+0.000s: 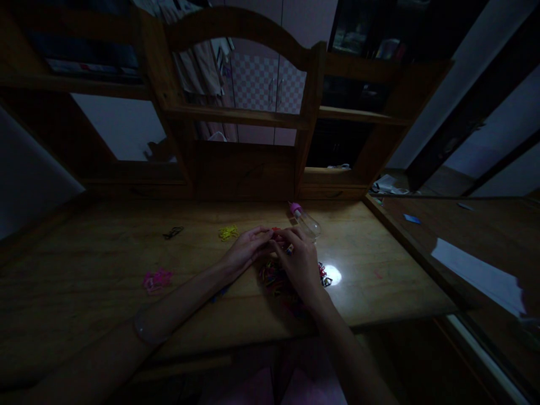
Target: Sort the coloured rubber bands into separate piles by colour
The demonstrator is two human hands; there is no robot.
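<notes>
My left hand (248,247) and my right hand (301,261) meet above the desk, fingertips pinched close together. What they hold between them is too small and dark to make out. A bit of red (275,229) shows just past the fingertips; whether it is held or lies behind cannot be seen. Under my right hand lies a mixed pile of thin coloured bands (274,275), looking like rubber bands, partly hidden. Separate small heaps lie to the left: yellow bands (228,232), pink bands (157,280) and dark bands (173,232). Blue bands (220,293) peek out beside my left forearm.
A clear bulb-shaped bottle with a pink cap (307,222) lies just beyond my right hand. The wooden desk (105,242) has a shelf unit (244,169) along its back. At right, a lower brown surface holds white paper (478,275) and a blue card (412,219).
</notes>
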